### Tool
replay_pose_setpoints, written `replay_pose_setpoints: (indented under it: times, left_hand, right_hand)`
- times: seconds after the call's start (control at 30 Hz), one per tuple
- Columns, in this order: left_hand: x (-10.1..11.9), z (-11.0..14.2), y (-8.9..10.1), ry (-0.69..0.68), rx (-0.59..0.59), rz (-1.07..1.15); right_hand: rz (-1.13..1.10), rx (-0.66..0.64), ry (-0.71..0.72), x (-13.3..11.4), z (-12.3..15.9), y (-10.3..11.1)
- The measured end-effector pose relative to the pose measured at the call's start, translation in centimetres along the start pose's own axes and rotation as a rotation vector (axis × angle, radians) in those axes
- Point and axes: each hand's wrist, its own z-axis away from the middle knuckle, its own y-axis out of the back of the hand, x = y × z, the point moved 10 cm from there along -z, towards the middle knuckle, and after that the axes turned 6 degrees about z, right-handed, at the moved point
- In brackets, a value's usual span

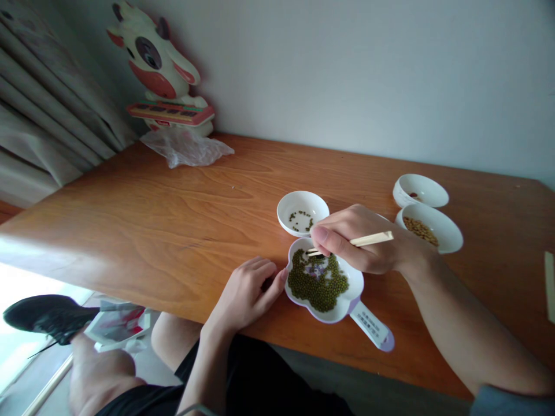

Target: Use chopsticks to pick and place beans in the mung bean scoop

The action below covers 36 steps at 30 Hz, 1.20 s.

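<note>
My right hand (358,240) grips a pair of light wooden chopsticks (373,238), their tips down at the far side of a flower-shaped white and lilac dish (342,312) with a handle. Green mung beans (321,289) cover much of its bottom; a small dark thing lies by the tips, too small to name. Beside the dish's left rim, my left hand (249,292) rests on the table with fingers loosely bent and thumb tip at the rim, holding nothing. Just behind the dish stands a white bowl (321,208) with some mung beans scattered inside.
On the right are a white bowl (450,236) of tan beans, partly behind my wrist, and another white bowl (427,189) with a few reddish bits. A cow-shaped toy keyboard (171,112) and a clear plastic bag (188,149) occupy the back left of the wooden table (173,231).
</note>
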Motion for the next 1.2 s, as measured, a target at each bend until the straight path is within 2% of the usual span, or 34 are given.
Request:
replay_pose_setpoints:
  times: [1.2]
  left_hand:
    - [-0.27, 0.25, -0.24, 0.016, -0.017, 0.023]
  right_hand:
    - [0.011, 0.026, 0.013, -0.35, -0.03, 0.33]
